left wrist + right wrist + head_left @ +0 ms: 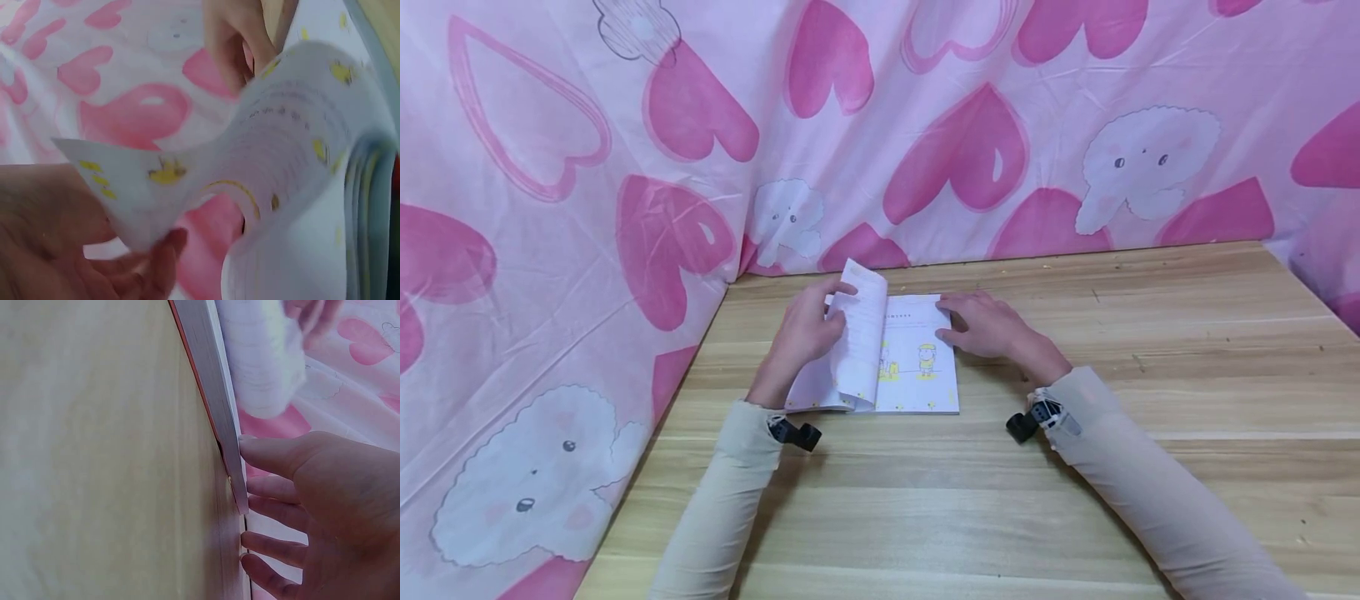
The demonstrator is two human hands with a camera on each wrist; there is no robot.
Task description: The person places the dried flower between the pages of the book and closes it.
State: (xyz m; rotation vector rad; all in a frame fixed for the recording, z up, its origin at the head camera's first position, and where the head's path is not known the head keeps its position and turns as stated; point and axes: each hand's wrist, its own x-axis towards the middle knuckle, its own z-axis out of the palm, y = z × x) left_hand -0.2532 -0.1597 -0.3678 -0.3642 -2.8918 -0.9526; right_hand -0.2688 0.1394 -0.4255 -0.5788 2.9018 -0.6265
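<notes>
A wood-grain table [1075,517] meets a pink heart-print cloth [955,150] behind. On the table lies an open book [913,358] — the left hand [808,323] pinches its curled page [861,337], the right hand [988,325] touches its right edge, fingers relaxed. The print [898,316] is too small to read; both sleeves [1138,479] are cut off.

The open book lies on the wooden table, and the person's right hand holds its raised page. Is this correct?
Not quite: the left hand holds the raised page, as the head view shows; the right hand is at the book's right edge. The open book does lie on the wooden table.
</notes>
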